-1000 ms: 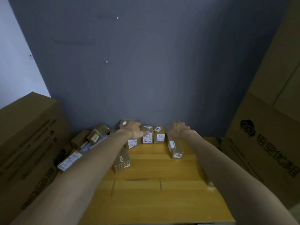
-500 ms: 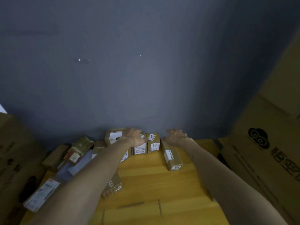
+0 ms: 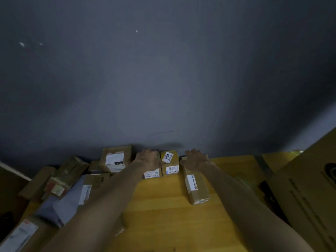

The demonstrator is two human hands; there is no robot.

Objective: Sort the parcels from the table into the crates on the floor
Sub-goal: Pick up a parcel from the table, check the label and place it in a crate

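My left hand [image 3: 148, 160] rests on a small parcel [image 3: 151, 173] at the desk's [image 3: 163, 206] twelve o'clock edge, fingers curled over it. My right hand [image 3: 195, 160] lies spread on the long parcel [image 3: 196, 186] at one o'clock.

I see two bare forearms, no sleeves, no gloves, no watch. Left hand [image 3: 148, 160] and right hand [image 3: 196, 160] bare; rings too blurred to tell.

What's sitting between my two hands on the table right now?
In the head view, the small box labelled 3001 stands between the left hand and the right hand, against the wall.
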